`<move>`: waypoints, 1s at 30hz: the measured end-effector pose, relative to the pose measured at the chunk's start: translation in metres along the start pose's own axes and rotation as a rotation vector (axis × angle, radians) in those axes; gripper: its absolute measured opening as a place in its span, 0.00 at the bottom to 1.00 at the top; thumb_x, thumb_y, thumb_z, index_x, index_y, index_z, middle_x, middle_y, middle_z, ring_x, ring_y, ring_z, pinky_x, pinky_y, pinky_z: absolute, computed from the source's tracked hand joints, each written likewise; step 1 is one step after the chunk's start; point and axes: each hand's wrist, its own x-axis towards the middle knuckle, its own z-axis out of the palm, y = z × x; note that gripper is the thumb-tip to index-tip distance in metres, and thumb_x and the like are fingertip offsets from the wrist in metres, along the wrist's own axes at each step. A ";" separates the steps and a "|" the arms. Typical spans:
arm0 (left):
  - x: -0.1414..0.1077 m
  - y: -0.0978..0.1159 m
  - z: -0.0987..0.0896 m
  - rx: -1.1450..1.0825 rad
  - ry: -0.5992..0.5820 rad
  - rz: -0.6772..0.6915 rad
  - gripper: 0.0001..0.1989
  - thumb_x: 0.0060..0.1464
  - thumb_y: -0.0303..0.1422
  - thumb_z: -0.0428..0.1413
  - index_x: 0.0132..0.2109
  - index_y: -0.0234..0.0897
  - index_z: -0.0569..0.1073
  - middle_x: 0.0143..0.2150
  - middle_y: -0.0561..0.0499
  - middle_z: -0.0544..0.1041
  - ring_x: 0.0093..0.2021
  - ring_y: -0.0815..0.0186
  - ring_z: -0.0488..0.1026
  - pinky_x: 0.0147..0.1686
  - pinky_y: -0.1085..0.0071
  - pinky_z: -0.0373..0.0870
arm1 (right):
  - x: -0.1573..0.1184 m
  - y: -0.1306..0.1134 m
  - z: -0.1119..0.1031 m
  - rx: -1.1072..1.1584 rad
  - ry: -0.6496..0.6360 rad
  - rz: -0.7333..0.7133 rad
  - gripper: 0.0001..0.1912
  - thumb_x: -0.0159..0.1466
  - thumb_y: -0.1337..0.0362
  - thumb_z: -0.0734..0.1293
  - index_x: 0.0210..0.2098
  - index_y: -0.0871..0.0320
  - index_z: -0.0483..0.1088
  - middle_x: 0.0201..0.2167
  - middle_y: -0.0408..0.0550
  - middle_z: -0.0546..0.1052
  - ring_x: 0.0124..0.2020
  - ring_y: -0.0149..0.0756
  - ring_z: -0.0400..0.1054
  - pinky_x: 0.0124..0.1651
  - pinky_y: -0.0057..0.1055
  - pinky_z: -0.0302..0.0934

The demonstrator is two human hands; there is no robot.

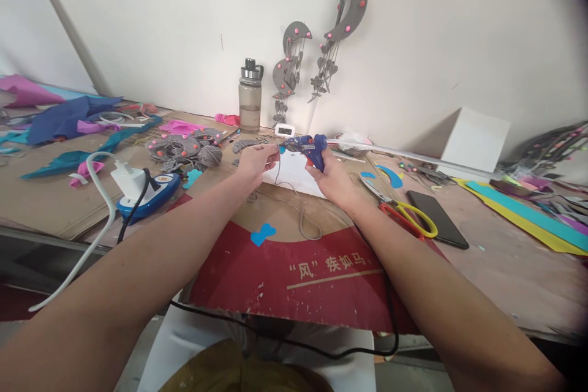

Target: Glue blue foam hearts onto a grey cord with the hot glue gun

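My right hand [331, 174] grips a blue hot glue gun [315, 148], its nozzle pointing left. Close to that nozzle, my left hand [257, 162] is closed in a pinch on grey yarn [279, 170]. The strand hangs from the fingertips and trails in loops over the cardboard. A small blue piece shows by the nozzle; whether the fingers touch it I cannot tell. Beneath both hands lies a white sheet [294, 174]. Nearer to me, a blue paper cutout [263, 234] rests on the red and brown cardboard [239, 282].
Scissors [404, 211] and a black phone [436, 217] lie right. A blue power strip [149, 196] with plugs sits left, near a grey yarn pile [188, 148]. A water bottle [250, 98] stands behind; grey crescent ornaments [351, 12] hang on the white board. A black cord [321, 352] loops in front.
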 end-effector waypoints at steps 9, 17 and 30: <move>0.001 0.001 -0.001 0.013 0.035 0.007 0.09 0.38 0.32 0.64 0.27 0.32 0.73 0.26 0.51 0.73 0.29 0.72 0.71 0.30 0.75 0.64 | 0.000 0.001 -0.001 0.007 0.033 -0.004 0.25 0.60 0.66 0.62 0.56 0.59 0.63 0.45 0.54 0.76 0.46 0.46 0.69 0.53 0.46 0.61; 0.001 0.000 -0.001 0.023 -0.007 0.016 0.08 0.38 0.32 0.63 0.25 0.33 0.73 0.25 0.51 0.73 0.28 0.73 0.70 0.29 0.75 0.63 | -0.002 -0.002 0.001 0.019 0.007 -0.016 0.27 0.60 0.66 0.62 0.58 0.60 0.61 0.50 0.55 0.74 0.52 0.47 0.67 0.57 0.45 0.59; -0.002 0.002 0.001 0.034 0.013 0.026 0.07 0.38 0.30 0.63 0.24 0.33 0.71 0.24 0.51 0.72 0.28 0.72 0.70 0.29 0.75 0.62 | -0.002 -0.004 0.000 0.035 -0.001 -0.025 0.25 0.59 0.66 0.62 0.57 0.60 0.62 0.48 0.55 0.75 0.51 0.47 0.67 0.56 0.46 0.59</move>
